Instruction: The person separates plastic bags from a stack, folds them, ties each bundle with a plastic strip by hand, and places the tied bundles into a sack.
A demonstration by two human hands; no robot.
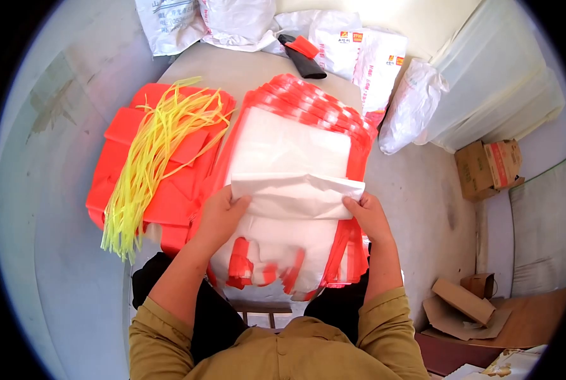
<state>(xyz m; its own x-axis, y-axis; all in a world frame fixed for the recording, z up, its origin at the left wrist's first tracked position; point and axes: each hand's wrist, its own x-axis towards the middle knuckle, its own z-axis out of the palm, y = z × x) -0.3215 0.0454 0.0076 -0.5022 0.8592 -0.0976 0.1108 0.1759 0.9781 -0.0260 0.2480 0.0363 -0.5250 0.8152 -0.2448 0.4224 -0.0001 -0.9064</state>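
White film is stretching as a folded strip [299,195] between the hands; the left hand [221,218] is pinching one end between thumb and fingers, the right hand [370,216] the other, so each grip is clamped on the strip; beneath both, a stack of red-and-white plastic bags [289,133] is lying on the worktop [201,66]. For a neat fold, both grips should be pulling evenly and level; thin film is likely creasing if one side leads. Left of the left grip, a red plastic bundle [126,130] is sitting close, yellow strips [147,171] draping over it, so room there is looking tight; ahead of the grips, white sacks [330,41] are lining the worktop's far edge; beyond the right grip, floor [428,196] is showing, probably offering the freer side.
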